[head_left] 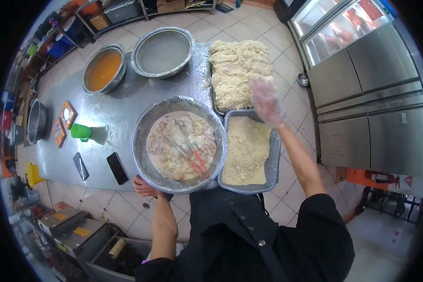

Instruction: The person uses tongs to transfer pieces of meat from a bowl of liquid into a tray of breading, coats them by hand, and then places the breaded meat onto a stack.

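Observation:
My right hand [268,101], in a clear plastic glove, is over the right edge of a tray heaped with breaded pieces [237,70]; whether it holds anything is hidden. Just below it sits a grey tub [275,162] of pale breading crumbs [244,150]. My bare left hand [144,187] is at the lower left rim of a large metal bowl [140,162], its fingers curled by the table edge. Inside the bowl, red-tipped tongs [197,160] lie on pieces in pale batter [174,141].
On the metal table [113,113] stand a bowl of orange liquid [105,70], a bowl of cloudy liquid [163,51], a green cup [81,132], two phones, and small orange-framed items. Steel refrigerators [362,84] line the right side.

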The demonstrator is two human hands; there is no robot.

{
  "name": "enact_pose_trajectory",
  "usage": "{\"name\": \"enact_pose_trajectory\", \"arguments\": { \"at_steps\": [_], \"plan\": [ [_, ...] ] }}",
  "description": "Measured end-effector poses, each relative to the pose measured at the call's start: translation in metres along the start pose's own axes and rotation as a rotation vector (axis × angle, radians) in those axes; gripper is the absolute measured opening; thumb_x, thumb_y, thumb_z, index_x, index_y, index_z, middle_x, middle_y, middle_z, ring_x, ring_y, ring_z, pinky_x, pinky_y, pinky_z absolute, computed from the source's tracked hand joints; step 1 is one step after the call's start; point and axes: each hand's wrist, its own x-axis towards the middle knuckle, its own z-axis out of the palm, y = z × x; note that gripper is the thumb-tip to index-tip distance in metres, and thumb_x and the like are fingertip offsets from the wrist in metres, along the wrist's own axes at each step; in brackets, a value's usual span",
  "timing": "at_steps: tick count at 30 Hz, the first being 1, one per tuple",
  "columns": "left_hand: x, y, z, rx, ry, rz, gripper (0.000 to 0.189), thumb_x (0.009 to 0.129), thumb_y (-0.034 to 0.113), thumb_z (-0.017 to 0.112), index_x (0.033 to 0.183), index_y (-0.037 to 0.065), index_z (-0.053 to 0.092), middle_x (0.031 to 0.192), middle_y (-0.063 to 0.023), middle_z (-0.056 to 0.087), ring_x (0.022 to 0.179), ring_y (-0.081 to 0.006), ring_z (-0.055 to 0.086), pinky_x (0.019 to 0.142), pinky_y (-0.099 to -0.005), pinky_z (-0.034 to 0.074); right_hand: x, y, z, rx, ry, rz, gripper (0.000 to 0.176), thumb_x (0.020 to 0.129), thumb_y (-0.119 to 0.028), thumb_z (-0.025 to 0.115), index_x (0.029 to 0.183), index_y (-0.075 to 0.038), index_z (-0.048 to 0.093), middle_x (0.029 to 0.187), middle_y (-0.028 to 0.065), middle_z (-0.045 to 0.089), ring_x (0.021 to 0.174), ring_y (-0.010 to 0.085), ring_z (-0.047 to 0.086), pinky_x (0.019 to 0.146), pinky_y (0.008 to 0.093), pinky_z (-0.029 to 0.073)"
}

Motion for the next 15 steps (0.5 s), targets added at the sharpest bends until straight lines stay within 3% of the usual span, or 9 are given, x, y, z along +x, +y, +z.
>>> {"name": "enact_pose_trajectory", "arguments": {
  "at_steps": [2,3,4,5,7,8,10,11,15],
  "plan": [
    [-0.004,-0.006,0.002,0.0,0.004,0.004,0.03,0.096,0.037,0.058,0.126,0.032,0.059,0.13,0.006,0.056,0.127,-0.0183,0.054,0.102,-0.0441,0.041,-0.008,-0.054,-0.01,0.369,-0.053,-0.021,0.02,0.102,-0.019,0.056,0.113,-0.009,0.069,0.123,0.0121,0.068,0.111,0.0306,0.067,0.099,0.0437,0.054],
    [-0.006,-0.008,0.003,-0.001,0.006,0.008,0.03,0.096,0.037,0.058,0.126,0.032,0.059,0.129,0.0062,0.056,0.127,-0.0182,0.054,0.102,-0.0441,0.041,-0.014,-0.085,0.002,0.24,-0.038,-0.178,0.014,0.097,-0.017,0.06,0.088,-0.008,0.065,0.092,0.0075,0.067,0.083,0.0265,0.066,0.075,0.0419,0.058],
    [-0.006,-0.009,0.004,-0.002,0.011,0.011,0.03,0.096,0.038,0.058,0.125,0.032,0.059,0.129,0.0065,0.057,0.126,-0.018,0.054,0.102,-0.0442,0.041,-0.035,-0.121,0.023,0.32,-0.155,-0.111,0.016,0.094,-0.018,0.062,0.081,-0.01,0.062,0.083,0.0084,0.06,0.079,0.027,0.063,0.07,0.0433,0.056],
    [-0.005,-0.008,0.006,-0.006,0.019,0.012,0.03,0.096,0.038,0.059,0.125,0.033,0.059,0.129,0.0067,0.057,0.126,-0.0179,0.054,0.102,-0.0442,0.042,-0.042,-0.161,0.016,0.513,-0.136,-0.065,0.015,0.092,-0.021,0.064,0.085,-0.008,0.065,0.085,0.0112,0.063,0.079,0.0298,0.065,0.066,0.0463,0.055],
    [-0.003,-0.009,0.007,0.004,0.035,0.012,0.029,0.095,0.04,0.059,0.123,0.033,0.06,0.128,0.0073,0.057,0.125,-0.0168,0.055,0.101,-0.0431,0.042,-0.031,-0.222,-0.019,0.528,-0.774,0.082,0.021,0.089,-0.025,0.066,0.095,-0.005,0.067,0.085,0.0141,0.066,0.076,0.0333,0.066,0.065,0.0494,0.054],
    [-0.002,-0.01,0.007,0.0,0.036,0.015,0.029,0.095,0.04,0.059,0.123,0.033,0.06,0.128,0.0073,0.057,0.125,-0.0168,0.055,0.101,-0.0431,0.042,-0.043,-0.241,-0.021,0.528,-0.771,0.085,0.021,0.089,-0.025,0.066,0.095,-0.005,0.067,0.085,0.0141,0.066,0.076,0.0333,0.066,0.065,0.0494,0.054],
    [-0.003,-0.009,0.007,0.024,0.027,0.006,0.027,0.095,0.04,0.059,0.122,0.034,0.06,0.127,0.0076,0.058,0.124,-0.0158,0.055,0.1,-0.0416,0.041,-0.065,-0.266,-0.011,0.437,-0.29,0.177,0.033,0.089,-0.028,0.066,0.108,-0.001,0.064,0.08,0.0166,0.068,0.071,0.0363,0.068,0.065,0.0503,0.055],
    [-0.004,-0.01,0.003,0.029,0.024,0.0,0.027,0.095,0.04,0.059,0.122,0.034,0.06,0.127,0.0076,0.058,0.124,-0.0158,0.055,0.1,-0.0416,0.041,-0.084,-0.272,0.03,0.412,-0.386,0.203,0.036,0.092,-0.026,0.063,0.116,0.0,0.06,0.078,0.0182,0.067,0.068,0.0383,0.067,0.064,0.0496,0.054],
    [-0.01,-0.012,0.023,0.025,-0.036,0.013,0.033,0.098,0.032,0.058,0.13,0.032,0.056,0.135,0.0054,0.052,0.13,-0.0179,0.05,0.105,-0.042,0.039,-0.054,-0.261,0.021,0.399,-0.539,0.305,0.031,0.094,-0.024,0.059,0.115,0.0,0.06,0.081,0.0202,0.068,0.072,0.0378,0.069,0.063,0.0511,0.053]
  ]
}}
